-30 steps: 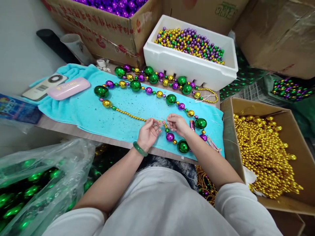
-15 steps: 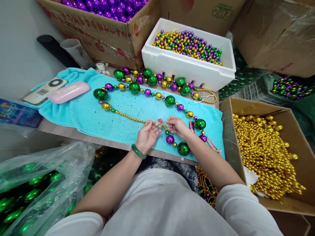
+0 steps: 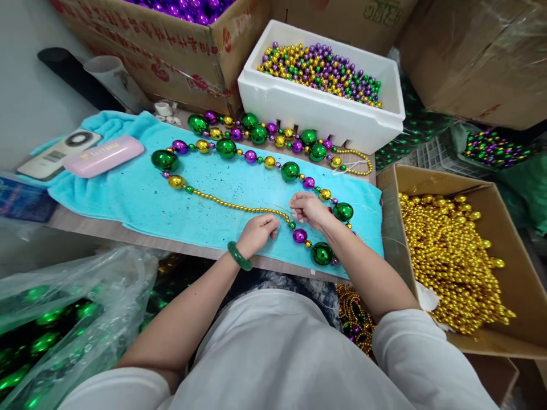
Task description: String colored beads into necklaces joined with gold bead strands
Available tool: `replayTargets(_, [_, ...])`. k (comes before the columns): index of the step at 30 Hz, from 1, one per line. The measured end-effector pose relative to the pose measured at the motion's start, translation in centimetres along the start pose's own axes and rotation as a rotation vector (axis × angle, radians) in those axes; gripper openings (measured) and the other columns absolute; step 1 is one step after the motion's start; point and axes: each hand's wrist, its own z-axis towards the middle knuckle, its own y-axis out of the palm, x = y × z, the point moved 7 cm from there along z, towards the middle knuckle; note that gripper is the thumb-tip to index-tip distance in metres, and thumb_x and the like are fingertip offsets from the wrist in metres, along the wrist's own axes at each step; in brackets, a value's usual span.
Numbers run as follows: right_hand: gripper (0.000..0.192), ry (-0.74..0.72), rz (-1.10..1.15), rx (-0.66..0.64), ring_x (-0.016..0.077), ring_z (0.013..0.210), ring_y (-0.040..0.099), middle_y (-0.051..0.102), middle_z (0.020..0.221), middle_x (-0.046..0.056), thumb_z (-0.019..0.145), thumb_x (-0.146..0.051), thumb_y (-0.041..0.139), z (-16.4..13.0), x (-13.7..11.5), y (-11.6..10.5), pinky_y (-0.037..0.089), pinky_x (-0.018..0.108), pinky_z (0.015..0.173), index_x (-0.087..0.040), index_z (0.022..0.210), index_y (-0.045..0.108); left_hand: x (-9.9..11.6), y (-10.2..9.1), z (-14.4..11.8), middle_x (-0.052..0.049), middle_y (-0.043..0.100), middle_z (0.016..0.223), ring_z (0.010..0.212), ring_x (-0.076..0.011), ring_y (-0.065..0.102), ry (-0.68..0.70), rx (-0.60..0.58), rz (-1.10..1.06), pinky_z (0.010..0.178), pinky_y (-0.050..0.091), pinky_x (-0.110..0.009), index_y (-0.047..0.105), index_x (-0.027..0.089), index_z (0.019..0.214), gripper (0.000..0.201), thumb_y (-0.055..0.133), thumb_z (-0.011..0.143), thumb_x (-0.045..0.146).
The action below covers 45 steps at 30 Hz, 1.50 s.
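Observation:
A loop of green, purple and gold beads (image 3: 225,148) lies on a turquoise towel (image 3: 205,222). Its front side is a strand of small gold beads (image 3: 228,203). Just below that strand, at its right part, my left hand (image 3: 258,232) is closed with curled fingers; whatever they hold is hidden. My right hand (image 3: 308,209) is closed in a pinch above the purple bead (image 3: 299,235). A faint thin thread (image 3: 280,206) runs to its fingertips. A second bead string (image 3: 258,134) lies behind the loop.
A white foam box (image 3: 320,117) of mixed beads stands at the back. To the right is a carton (image 3: 523,336) of gold beads. A pink case (image 3: 105,156) and a white boxed item (image 3: 57,152) rest at left. A plastic bag (image 3: 123,290) holds green beads.
My left hand has gone from partly spread fingers to closed and sits slightly lower, off the gold strand. My right hand has risen slightly. The whole view has shifted a little.

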Motion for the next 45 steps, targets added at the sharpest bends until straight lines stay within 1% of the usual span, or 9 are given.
replayTargets(7, [0.021, -0.001, -0.034, -0.007, 0.0045, 0.031, 0.032, 0.037, 0.041, -0.008, 0.059, -0.018, 0.066, -0.4, -0.3, 0.4, 0.013, 0.015, 0.03, -0.018, 0.062, 0.045, -1.4, 0.2, 0.4, 0.004, 0.045, 0.047, 0.046, -0.0104, 0.039, -0.113, 0.09, -0.113, 0.049, 0.029, -0.025, 0.057, 0.019, 0.06, 0.026, 0.055, 0.076, 0.038])
replayTargets(15, [0.019, -0.046, 0.049, -0.034, 0.0097, 0.036, 0.047, 0.044, 0.043, -0.006, 0.06, -0.021, 0.065, -0.4, -0.9, 0.6, 0.019, 0.016, 0.029, -0.018, 0.064, 0.047, -0.7, 1.6, 0.6, 0.004, 0.041, 0.042, 0.039, -0.0069, 0.03, -0.261, -0.114, -0.308, 0.04, 0.02, -0.023, 0.07, 0.017, 0.065, 0.02, 0.073, 0.062, 0.036])
replayTargets(19, [0.02, -0.012, 0.169, 0.01, 0.014, 0.047, 0.059, 0.049, 0.045, -0.003, 0.06, -0.018, 0.063, 0.1, -0.6, -0.1, 0.024, 0.015, 0.031, -0.019, 0.067, 0.044, -0.2, 1.0, 0.8, 0.003, 0.044, 0.043, 0.04, -0.0074, 0.032, -0.204, -0.093, -0.277, 0.04, 0.022, -0.022, 0.072, 0.017, 0.066, 0.018, 0.073, 0.062, 0.034])
replayTargets(23, [0.021, 0.005, 0.238, 0.052, 0.0167, 0.055, 0.064, 0.051, 0.046, -0.001, 0.064, -0.017, 0.062, 0.4, -0.2, -0.6, 0.02, 0.014, 0.031, -0.019, 0.069, 0.042, -0.1, 0.7, 0.9, 0.003, 0.048, 0.047, 0.044, -0.0087, 0.036, -0.113, -0.058, -0.195, 0.043, 0.026, -0.022, 0.069, 0.018, 0.065, 0.017, 0.068, 0.067, 0.035])
replayTargets(29, [0.026, -0.003, 0.217, 0.035, 0.0116, 0.043, 0.055, 0.051, 0.049, -0.003, 0.062, -0.02, 0.066, 0.0, 0.1, -0.1, 0.015, 0.015, 0.03, -0.02, 0.071, 0.041, -0.3, 1.2, 1.2, 0.002, 0.06, 0.06, 0.06, -0.0136, 0.05, -0.035, -0.043, -0.07, 0.06, 0.036, -0.024, 0.068, 0.018, 0.064, 0.017, 0.062, 0.072, 0.033])
replayTargets(34, [0.027, -0.043, 0.135, 0.054, 0.0047, 0.032, 0.035, 0.038, 0.042, -0.009, 0.06, -0.02, 0.067, 0.2, 0.3, 0.1, 0.013, 0.015, 0.03, -0.02, 0.065, 0.041, 0.5, 1.0, 0.8, 0.0, 0.065, 0.066, 0.064, -0.0168, 0.054, 0.029, 0.071, 0.152, 0.064, 0.035, -0.027, 0.069, 0.022, 0.068, 0.015, 0.058, 0.077, 0.027])
replayTargets(37, [0.029, -0.012, 0.106, 0.122, 0.0041, 0.032, 0.033, 0.036, 0.042, -0.01, 0.059, -0.019, 0.068, 0.8, 0.8, -0.6, 0.012, 0.014, 0.031, -0.02, 0.063, 0.039, 1.1, 0.6, 0.5, -0.001, 0.066, 0.069, 0.066, -0.0184, 0.055, 0.069, 0.123, 0.235, 0.066, 0.036, -0.029, 0.07, 0.024, 0.071, 0.016, 0.057, 0.079, 0.024])
replayTargets(41, [0.026, 0.001, 0.118, 0.127, 0.0048, 0.034, 0.035, 0.038, 0.044, -0.008, 0.062, -0.017, 0.063, 1.4, 0.9, -1.3, 0.014, 0.015, 0.031, -0.02, 0.062, 0.037, 2.0, -0.4, 0.4, -0.004, 0.064, 0.077, 0.082, -0.0208, 0.057, 0.165, 0.114, 0.072, 0.078, 0.039, -0.03, 0.069, 0.022, 0.064, 0.013, 0.063, 0.074, 0.024])
replayTargets(45, [0.022, 0.008, 0.123, 0.122, 0.0045, 0.034, 0.035, 0.038, 0.045, -0.008, 0.062, -0.017, 0.059, 1.5, 1.1, -1.2, 0.014, 0.015, 0.031, -0.02, 0.061, 0.037, 2.2, -0.7, 0.6, -0.009, 0.064, 0.103, 0.109, -0.0242, 0.052, 0.165, 0.035, -0.388, 0.085, 0.041, -0.03, 0.066, 0.018, 0.06, 0.015, 0.066, 0.072, 0.027])
